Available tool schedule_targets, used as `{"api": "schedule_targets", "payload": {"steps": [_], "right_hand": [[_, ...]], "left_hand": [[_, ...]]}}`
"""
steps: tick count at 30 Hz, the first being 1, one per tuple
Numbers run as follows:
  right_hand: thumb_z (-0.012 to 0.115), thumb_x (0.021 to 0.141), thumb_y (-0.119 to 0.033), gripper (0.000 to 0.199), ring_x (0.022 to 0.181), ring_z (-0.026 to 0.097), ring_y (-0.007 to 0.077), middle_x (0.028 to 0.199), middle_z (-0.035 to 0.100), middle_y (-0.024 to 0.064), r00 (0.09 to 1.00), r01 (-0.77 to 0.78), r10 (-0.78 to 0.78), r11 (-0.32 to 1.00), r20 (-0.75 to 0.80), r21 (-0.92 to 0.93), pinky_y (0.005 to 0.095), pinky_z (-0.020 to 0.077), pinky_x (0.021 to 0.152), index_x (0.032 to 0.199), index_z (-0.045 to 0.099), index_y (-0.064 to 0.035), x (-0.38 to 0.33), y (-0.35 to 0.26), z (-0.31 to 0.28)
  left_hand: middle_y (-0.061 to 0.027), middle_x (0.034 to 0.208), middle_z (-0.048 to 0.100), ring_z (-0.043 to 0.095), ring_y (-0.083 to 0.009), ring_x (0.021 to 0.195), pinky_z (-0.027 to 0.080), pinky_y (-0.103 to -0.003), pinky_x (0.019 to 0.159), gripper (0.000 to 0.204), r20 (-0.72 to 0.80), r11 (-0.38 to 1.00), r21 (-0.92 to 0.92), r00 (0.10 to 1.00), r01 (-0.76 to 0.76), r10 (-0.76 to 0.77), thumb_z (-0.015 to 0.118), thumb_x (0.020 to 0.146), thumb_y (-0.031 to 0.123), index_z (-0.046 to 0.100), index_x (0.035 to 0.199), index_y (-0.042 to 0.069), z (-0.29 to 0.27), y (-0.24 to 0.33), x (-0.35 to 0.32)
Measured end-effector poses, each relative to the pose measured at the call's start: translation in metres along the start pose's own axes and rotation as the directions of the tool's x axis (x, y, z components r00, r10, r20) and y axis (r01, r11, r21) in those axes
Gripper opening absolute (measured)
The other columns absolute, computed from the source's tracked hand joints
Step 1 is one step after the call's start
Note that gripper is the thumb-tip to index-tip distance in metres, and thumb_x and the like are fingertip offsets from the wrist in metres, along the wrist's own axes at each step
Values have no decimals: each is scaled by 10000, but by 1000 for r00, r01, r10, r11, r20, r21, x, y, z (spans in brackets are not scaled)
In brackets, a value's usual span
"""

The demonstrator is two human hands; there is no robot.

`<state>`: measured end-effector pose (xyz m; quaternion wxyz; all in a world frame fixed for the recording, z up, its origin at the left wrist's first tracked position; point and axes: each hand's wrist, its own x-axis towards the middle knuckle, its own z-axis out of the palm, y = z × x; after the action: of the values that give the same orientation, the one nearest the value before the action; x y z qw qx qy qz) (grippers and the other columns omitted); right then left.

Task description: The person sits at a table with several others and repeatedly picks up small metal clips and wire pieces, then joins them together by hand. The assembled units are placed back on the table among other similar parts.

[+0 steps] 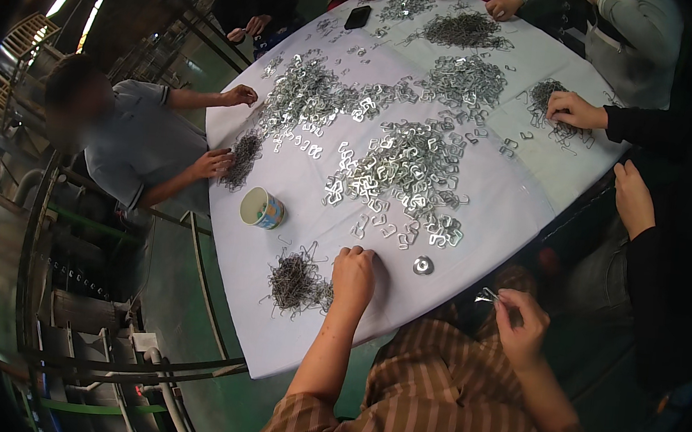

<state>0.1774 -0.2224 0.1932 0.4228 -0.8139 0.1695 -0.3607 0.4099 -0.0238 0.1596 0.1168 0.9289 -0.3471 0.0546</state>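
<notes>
My left hand [353, 282] rests over the near part of the white-covered table, fingers curled under so that what they hold, if anything, is hidden. Just left of it lies a tangled pile of thin dark wire hooks [294, 284]. Off the table's near edge, my right hand [522, 328] pinches a small shiny metal clip [487, 295] between thumb and finger. A heap of bent silver metal clips [404, 168] spreads beyond my left hand. A small round metal piece [423, 265] sits by itself to the right of that hand.
A paper cup [263, 209] stands near the table's left edge. More heaps of clips [303, 93] and wire hooks [463, 30] cover the far half, with a black phone [358, 17]. Several people work around the table; one person's hand [577, 110] reaches in from the right.
</notes>
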Motion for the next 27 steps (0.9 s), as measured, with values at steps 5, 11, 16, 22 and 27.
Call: {"api": "schedule_targets", "payload": {"steps": [5,11,16,22,27], "right_hand": [[693,787,70,208,735,685,237,878,685,120,1000,15,-15,1000,6,-10,317,543,657,980,653,5,-2,4,2],[692,788,71,203,717,678,221,860,682,118,1000,2,-2,1000,-12,-3,307,533,646,977,655,6,-4,6,1],[691,787,74,197,713,676,219,852,682,115,1000,-1,1,1000,-5,-5,304,532,644,970,656,10,-3,3,2],[690,786,76,203,714,674,222,850,680,117,1000,4,-4,1000,-8,-4,305,533,650,975,655,11,-5,1,1],[689,787,79,207,717,674,221,850,678,116,1000,2,-2,1000,-2,-3,306,534,651,979,654,10,-6,2,1]], "left_hand": [[-130,821,659,607,-316,803,506,-404,737,172,2,978,-197,998,-62,64,622,774,-5,728,906,27,-8,-6,-25],[-144,813,660,599,-325,759,492,-410,724,155,-1,991,-38,992,128,-129,631,777,5,735,890,23,-29,-25,-34],[-147,841,661,593,-319,794,492,-399,737,219,25,989,-144,999,-36,40,621,751,-11,723,944,9,-11,-5,-51],[-131,835,666,600,-320,781,492,-403,720,142,-69,983,-175,995,64,-77,646,800,23,723,919,12,-19,-12,-45],[-126,788,655,595,-322,773,489,-412,714,92,-25,991,-106,996,85,-89,672,794,60,724,859,21,-20,-12,-52]]}}
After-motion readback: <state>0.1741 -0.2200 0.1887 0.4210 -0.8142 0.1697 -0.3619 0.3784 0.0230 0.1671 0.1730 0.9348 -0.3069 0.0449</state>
